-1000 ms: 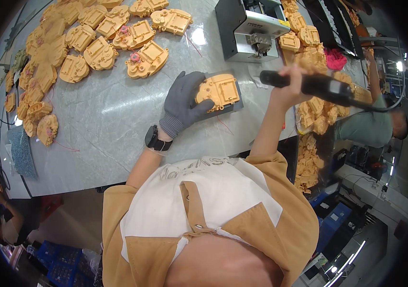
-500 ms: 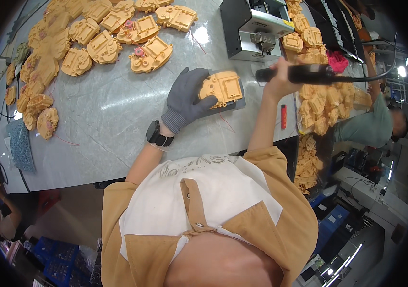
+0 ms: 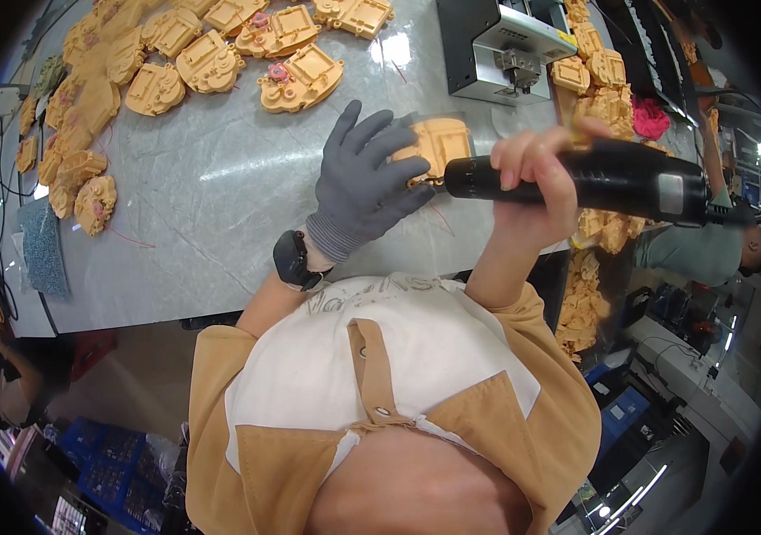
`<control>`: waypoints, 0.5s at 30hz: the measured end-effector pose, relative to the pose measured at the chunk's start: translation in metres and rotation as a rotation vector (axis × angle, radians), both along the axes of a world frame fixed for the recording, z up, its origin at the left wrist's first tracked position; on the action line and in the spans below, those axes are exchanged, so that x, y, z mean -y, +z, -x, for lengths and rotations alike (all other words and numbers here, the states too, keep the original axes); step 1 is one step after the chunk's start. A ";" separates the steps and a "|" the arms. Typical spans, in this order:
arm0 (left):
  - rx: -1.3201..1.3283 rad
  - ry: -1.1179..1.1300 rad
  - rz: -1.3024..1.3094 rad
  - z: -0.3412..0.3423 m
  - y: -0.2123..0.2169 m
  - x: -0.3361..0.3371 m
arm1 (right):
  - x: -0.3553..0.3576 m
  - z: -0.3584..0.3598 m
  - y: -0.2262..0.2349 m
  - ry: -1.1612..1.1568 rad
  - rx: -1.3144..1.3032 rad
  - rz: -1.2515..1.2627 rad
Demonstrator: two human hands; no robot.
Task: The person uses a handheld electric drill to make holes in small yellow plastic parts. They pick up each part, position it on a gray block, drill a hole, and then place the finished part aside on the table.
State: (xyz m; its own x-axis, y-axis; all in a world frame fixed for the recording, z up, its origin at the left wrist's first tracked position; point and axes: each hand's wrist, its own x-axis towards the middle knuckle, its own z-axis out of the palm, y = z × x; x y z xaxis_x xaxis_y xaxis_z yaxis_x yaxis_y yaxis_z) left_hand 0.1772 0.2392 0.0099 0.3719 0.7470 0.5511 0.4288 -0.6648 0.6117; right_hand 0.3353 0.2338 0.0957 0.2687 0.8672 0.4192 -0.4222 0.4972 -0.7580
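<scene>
A yellow plastic housing [image 3: 448, 145] lies on the grey worktable, partly covered by my hands and the tool. My left hand [image 3: 364, 183], in a grey knit glove, is stretched out with fingers spread, the fingertips over the housing's left side; whether they press on it I cannot tell. In my bare right hand [image 3: 536, 183] is a thick black electric screwdriver [image 3: 634, 181], held nearly level, its front end pointing left beside the housing's lower right. The screwdriver's bit is not visible. A thin red wire trails from the housing toward me.
A black and silver bench machine [image 3: 510, 67] stands beyond the housing. Several similar housings [image 3: 209, 62] spread over the far left, some with pink parts. Heaped yellow parts [image 3: 584, 303] line the right edge. Blue bubble wrap [image 3: 43, 254] lies left. Another person [image 3: 697, 251] is at the right.
My right hand has brought the screwdriver nearer to me and beside the housing. My left hand has loosened from the housing, its fingers spreading. The view has shifted slightly.
</scene>
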 end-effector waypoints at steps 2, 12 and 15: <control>-0.007 -0.003 0.000 0.001 0.000 0.001 | 0.000 0.001 0.000 0.003 -0.003 0.030; 0.030 -0.013 -0.005 -0.003 -0.010 0.004 | 0.003 0.001 -0.002 0.016 -0.037 0.028; 0.043 -0.028 0.010 -0.003 -0.009 0.004 | 0.004 0.001 -0.001 0.025 -0.043 0.017</control>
State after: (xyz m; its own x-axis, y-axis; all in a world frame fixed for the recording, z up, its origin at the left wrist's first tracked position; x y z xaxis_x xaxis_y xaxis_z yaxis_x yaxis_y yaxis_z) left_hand 0.1805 0.2355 0.0005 0.3688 0.7419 0.5600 0.3832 -0.6702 0.6356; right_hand 0.3341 0.2301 0.0947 0.2640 0.8810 0.3925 -0.4669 0.4728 -0.7473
